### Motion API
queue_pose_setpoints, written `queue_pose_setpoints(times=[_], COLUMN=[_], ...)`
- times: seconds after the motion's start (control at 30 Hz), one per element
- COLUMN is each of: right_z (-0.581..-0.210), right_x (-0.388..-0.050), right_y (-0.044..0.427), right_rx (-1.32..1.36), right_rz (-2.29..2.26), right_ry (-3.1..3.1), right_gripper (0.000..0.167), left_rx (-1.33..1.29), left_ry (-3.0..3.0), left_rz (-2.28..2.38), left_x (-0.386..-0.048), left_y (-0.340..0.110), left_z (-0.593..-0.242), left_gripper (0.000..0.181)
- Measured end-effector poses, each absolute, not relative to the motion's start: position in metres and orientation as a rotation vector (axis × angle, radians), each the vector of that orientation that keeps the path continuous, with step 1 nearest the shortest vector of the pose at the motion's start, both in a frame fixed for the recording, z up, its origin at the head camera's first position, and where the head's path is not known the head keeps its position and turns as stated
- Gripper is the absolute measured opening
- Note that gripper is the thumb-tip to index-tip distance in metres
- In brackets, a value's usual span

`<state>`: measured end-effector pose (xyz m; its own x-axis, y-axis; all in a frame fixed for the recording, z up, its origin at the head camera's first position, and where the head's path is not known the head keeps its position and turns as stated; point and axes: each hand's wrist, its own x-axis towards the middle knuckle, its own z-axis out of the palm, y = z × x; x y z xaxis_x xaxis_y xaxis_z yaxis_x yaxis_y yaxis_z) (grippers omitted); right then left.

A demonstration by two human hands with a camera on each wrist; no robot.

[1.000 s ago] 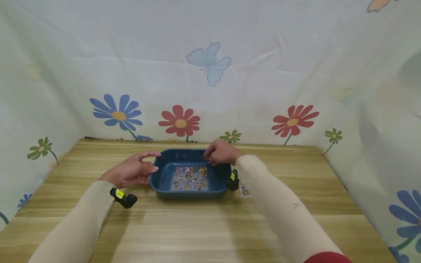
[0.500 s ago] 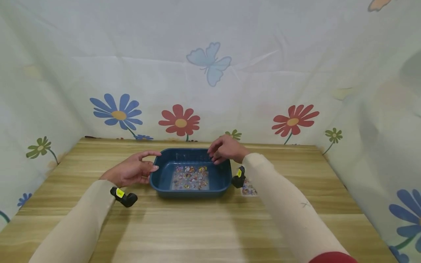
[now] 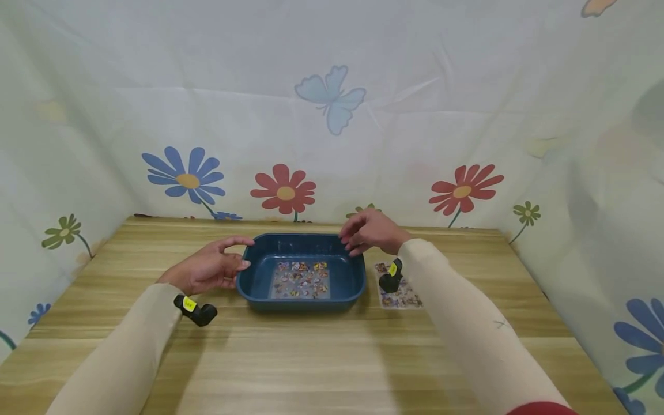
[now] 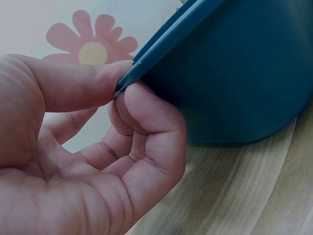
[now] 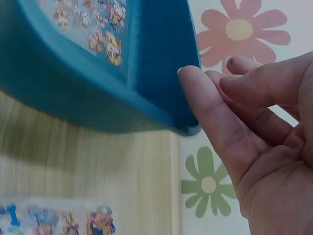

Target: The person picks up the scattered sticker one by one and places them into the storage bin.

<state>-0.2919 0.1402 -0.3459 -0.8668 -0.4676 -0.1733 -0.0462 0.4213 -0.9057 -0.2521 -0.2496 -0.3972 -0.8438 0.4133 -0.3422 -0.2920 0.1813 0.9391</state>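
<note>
A blue basin [image 3: 306, 307] stands on the table, with a clear sheet of colourful stickers [image 3: 300, 280] lying flat on its bottom. My left hand [image 3: 207, 268] pinches the basin's left rim; in the left wrist view the thumb of that hand [image 4: 93, 147] lies on the rim and the bent fingers are beneath it. My right hand [image 3: 374, 231] is at the basin's back right corner, holding nothing, its fingers loosely bent. In the right wrist view the right hand's fingertips [image 5: 195, 83] are beside the basin's rim [image 5: 98, 78]; whether they touch it I cannot tell.
A second sticker sheet [image 3: 399, 297] lies on the wooden table [image 3: 290, 369] just right of the basin, partly under the right wrist and its black camera [image 3: 391, 276]. A flower-printed cloth [image 3: 233, 115] hangs behind the table and along both sides.
My right hand has moved rightward from over the basin's inside to its back right corner. More of the second sticker sheet shows. My left hand and the basin have stayed in place.
</note>
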Motion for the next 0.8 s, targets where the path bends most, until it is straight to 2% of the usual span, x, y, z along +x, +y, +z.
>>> queue_pose_setpoints(times=[0.53,0.8], right_z=[-0.346,-0.345], right_x=[-0.291,-0.288], right_y=[0.178,0.192], right_rx=[-0.417,-0.378], right_rz=[-1.496,-1.467], right_ry=[2.305,2.327], right_gripper=[0.024,0.021], left_rx=[0.106,0.108], left_ry=[1.921,1.949], left_rz=[1.732,1.713], left_x=[-0.254,-0.252], left_y=[-0.248,-0.249], left_z=[-0.401,-0.401], left_gripper=[0.064,0.068])
